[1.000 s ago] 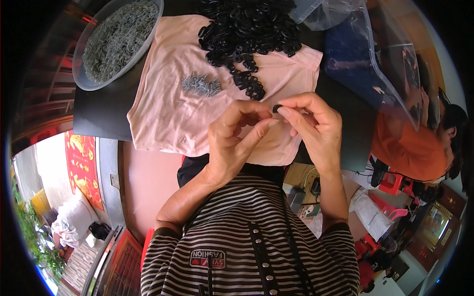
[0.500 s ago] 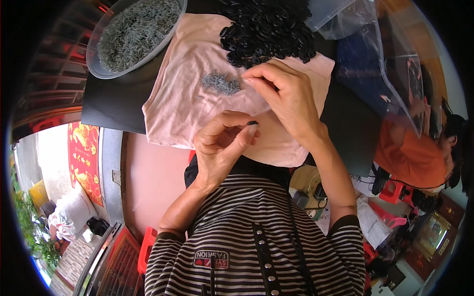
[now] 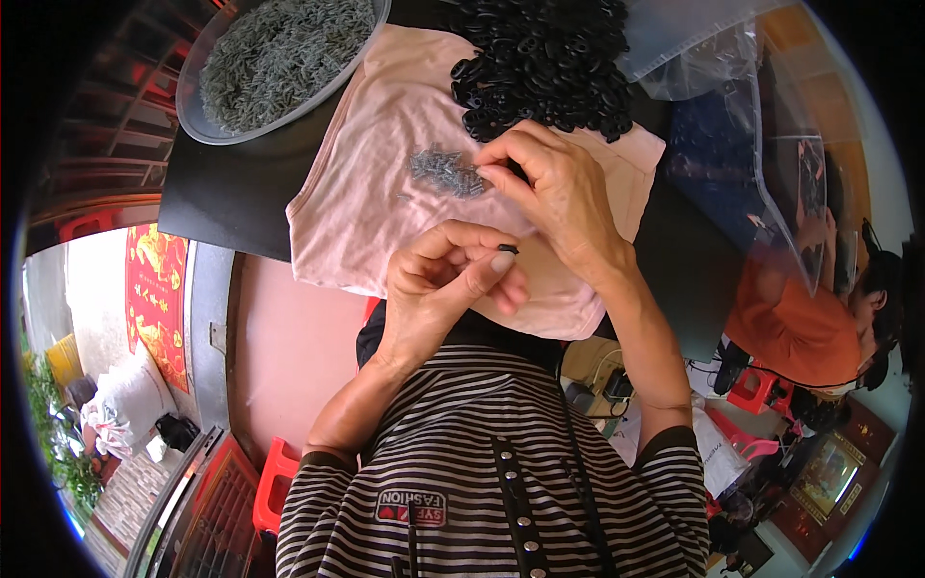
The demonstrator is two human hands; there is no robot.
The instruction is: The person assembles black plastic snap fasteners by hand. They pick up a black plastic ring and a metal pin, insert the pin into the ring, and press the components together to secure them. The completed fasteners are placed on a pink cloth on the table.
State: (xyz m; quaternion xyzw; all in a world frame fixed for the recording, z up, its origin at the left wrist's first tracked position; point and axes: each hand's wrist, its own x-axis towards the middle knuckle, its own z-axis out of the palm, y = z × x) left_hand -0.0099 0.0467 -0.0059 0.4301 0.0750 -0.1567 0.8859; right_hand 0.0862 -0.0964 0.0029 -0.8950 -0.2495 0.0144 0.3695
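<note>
My left hand (image 3: 438,279) is closed in a pinch, thumb against forefinger, around a small black plastic piece (image 3: 508,249). Its other fingers curl loosely below. My right hand (image 3: 559,188) reaches to the right edge of a small heap of grey metal screws (image 3: 445,173). Thumb and forefinger are pressed together there, and whatever lies between them is too small to make out. Both heap and hands are over a pink cloth (image 3: 356,144) spread on the black table (image 3: 226,197). Beyond my right hand lies a large pile of black oval plastic pieces (image 3: 544,67).
A clear plastic tub (image 3: 188,111) full of grey screws stands at the far left. Clear plastic bags (image 3: 713,67) lie at the far right. A person in an orange top (image 3: 800,323) sits to the right. A red stool (image 3: 275,486) is at the lower left.
My right fingertips have come in from just beside the screw heap to its edge. My left hand keeps its pinch on the black piece. The whole view has shifted slightly.
</note>
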